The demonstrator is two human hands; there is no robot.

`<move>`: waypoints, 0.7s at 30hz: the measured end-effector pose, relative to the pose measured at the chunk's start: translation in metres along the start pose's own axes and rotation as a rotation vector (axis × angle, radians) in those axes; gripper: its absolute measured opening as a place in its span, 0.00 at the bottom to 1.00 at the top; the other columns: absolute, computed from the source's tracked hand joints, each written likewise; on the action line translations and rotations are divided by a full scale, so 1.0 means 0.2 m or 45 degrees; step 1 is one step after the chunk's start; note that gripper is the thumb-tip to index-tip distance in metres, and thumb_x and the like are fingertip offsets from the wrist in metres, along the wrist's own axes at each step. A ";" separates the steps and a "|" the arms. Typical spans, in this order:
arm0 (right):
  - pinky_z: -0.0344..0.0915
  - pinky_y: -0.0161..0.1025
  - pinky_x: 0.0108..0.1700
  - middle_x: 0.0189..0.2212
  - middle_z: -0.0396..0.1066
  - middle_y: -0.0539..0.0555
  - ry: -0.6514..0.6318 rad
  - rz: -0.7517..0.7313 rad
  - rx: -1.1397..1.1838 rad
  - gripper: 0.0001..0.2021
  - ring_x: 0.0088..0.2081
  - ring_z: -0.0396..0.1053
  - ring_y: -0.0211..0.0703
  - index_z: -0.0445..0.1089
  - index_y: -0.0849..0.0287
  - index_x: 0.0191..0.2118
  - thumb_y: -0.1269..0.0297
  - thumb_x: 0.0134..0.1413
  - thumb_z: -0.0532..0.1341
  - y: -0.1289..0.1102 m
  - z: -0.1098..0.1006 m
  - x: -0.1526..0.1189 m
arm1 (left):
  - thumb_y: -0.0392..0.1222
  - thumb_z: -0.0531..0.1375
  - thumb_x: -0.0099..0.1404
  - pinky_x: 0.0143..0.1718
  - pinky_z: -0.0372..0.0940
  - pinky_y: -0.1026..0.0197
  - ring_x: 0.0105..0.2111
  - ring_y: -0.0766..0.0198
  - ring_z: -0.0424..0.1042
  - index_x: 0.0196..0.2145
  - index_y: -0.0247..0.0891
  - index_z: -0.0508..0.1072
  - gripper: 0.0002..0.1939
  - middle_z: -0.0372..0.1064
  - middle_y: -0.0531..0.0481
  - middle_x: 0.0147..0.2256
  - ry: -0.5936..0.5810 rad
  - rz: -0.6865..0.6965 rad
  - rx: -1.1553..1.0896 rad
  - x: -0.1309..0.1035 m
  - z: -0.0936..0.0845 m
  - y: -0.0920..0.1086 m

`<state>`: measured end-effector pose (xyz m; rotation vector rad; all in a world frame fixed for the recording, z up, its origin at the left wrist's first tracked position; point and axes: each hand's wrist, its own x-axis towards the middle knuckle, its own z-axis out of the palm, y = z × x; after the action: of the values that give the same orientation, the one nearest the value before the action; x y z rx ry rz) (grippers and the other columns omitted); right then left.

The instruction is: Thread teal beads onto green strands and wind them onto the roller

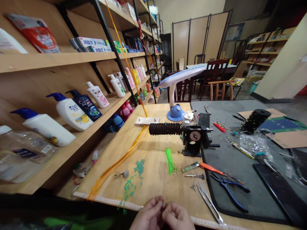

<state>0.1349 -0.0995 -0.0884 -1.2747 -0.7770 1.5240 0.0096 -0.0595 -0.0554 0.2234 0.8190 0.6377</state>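
Note:
At the table's front edge, my left hand (150,214) and my right hand (176,216) are close together, fingers pinched around something tiny and dark between the fingertips, too small to name. Beyond them lie a bundle of bright green threads (169,161) and scattered teal beads (139,167), some on green thread. Long orange threads (120,156) run from a small white board (146,121) toward the left front edge. Further back stands a black winding device (193,137) with a dark coiled roll (165,129) pointing left.
Right of my hands are tweezers (209,203), blue-handled pliers (229,190), an orange-handled tool (212,168) and a lighter (190,167). A dark mat (227,143) holds loose beads and a black roll (256,120). A blue-based lamp (176,112) stands behind; bottle-filled shelves (96,123) line the left.

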 end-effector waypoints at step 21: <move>0.44 0.34 0.25 0.16 0.53 0.42 0.038 0.019 0.123 0.15 0.20 0.47 0.33 0.61 0.58 0.20 0.54 0.40 0.64 -0.01 0.01 -0.01 | 0.39 0.74 0.47 0.37 0.59 0.64 0.30 0.66 0.71 0.31 0.38 0.75 0.14 0.72 0.55 0.27 -0.015 0.001 -0.046 0.01 0.00 -0.01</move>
<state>0.1338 -0.1001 -0.0849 -1.2312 -0.6677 1.5331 0.0113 -0.0597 -0.0562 0.1944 0.7952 0.6506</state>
